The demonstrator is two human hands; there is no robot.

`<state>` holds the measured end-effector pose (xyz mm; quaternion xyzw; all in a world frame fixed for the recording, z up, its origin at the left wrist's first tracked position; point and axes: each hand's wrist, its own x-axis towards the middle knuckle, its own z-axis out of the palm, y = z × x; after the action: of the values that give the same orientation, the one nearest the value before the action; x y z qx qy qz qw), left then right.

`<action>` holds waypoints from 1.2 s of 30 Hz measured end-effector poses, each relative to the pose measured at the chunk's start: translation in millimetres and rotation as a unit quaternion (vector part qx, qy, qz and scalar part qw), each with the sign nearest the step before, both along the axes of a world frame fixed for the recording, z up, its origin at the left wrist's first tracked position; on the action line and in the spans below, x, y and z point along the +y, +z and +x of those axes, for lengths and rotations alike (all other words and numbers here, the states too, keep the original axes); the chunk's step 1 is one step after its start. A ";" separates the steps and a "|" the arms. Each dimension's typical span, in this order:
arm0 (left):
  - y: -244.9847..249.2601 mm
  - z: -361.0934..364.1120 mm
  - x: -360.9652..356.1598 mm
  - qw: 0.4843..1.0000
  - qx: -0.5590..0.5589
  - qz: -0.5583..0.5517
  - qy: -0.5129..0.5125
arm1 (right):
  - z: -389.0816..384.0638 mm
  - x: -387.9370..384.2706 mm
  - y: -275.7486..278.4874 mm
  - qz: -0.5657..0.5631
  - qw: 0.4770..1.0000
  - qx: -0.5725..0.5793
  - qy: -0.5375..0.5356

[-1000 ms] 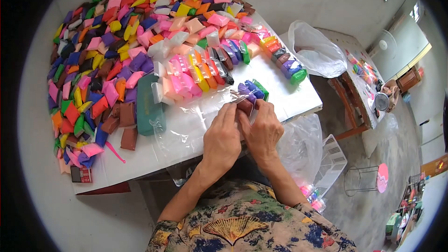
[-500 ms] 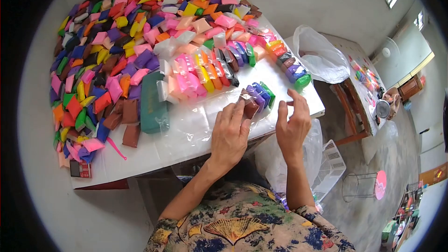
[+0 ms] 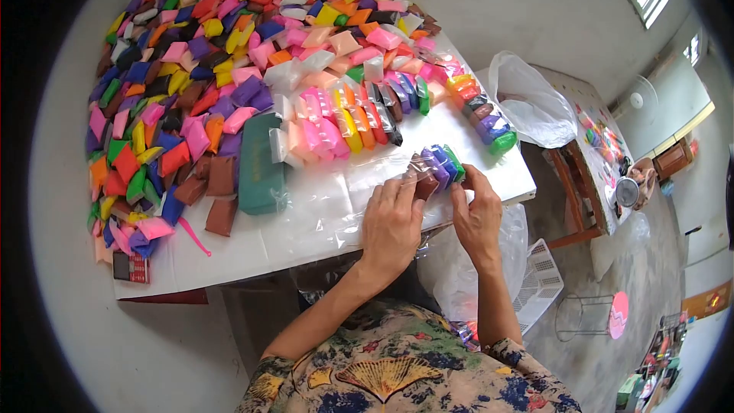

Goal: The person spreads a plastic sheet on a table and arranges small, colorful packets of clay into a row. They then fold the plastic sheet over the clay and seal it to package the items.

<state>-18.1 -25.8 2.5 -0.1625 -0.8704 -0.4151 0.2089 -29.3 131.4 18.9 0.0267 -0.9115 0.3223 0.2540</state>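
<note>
A short row of small brown, purple, blue and green packets point(image 3: 438, 169) lies near the table's front edge. My left hand point(image 3: 391, 220) is at its brown end, fingers close together and curled against the packets. At the green end my right hand point(image 3: 479, 218) has its thumb and fingers bent against the row. Clear plastic film point(image 3: 325, 197) lies on the table left of my left hand. Beyond it stand longer rows of packets point(image 3: 344, 118) in pink, yellow, orange, red and black. Another multicoloured row point(image 3: 482, 112) lies at the table's right edge.
A large heap of coloured packets point(image 3: 191, 61) covers the table's left and back. Beside it are a teal box point(image 3: 262, 164) and a red-and-black device point(image 3: 131, 268). A clear plastic bag point(image 3: 527, 99) stands at the right, near a second table point(image 3: 592, 134). A pink-topped stool point(image 3: 618, 315) is on the floor.
My right hand has moved in from beside the row to touch its green end. My left hand stays at the brown end. The whole view has shifted slightly.
</note>
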 end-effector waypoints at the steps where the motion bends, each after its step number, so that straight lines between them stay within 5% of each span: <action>1: -0.2 -1.4 2.0 1.000 0.015 0.016 0.008 | 0.9 -0.6 0.3 0.002 1.000 -0.001 -0.002; 26: -1.6 -11.1 9.7 0.999 0.005 0.020 0.045 | 4.7 13.5 -0.7 0.008 1.000 0.013 0.018; 29: -6.8 -12.0 11.5 0.998 0.023 -0.002 0.053 | 1.9 8.5 28.8 0.082 0.995 0.051 -0.034; 33: -6.3 -8.4 14.1 0.997 0.022 -0.024 0.068 | -16.5 -33.3 79.7 0.029 0.999 0.029 0.016; 36: -10.6 -9.5 17.3 0.996 0.042 -0.017 0.072 | -51.8 -63.4 81.7 0.132 0.990 0.030 0.029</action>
<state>-27.6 -8.5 -8.1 -0.1202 -0.8771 -0.3772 0.2718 -81.1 68.0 100.6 0.0965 -0.9371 0.2051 0.2656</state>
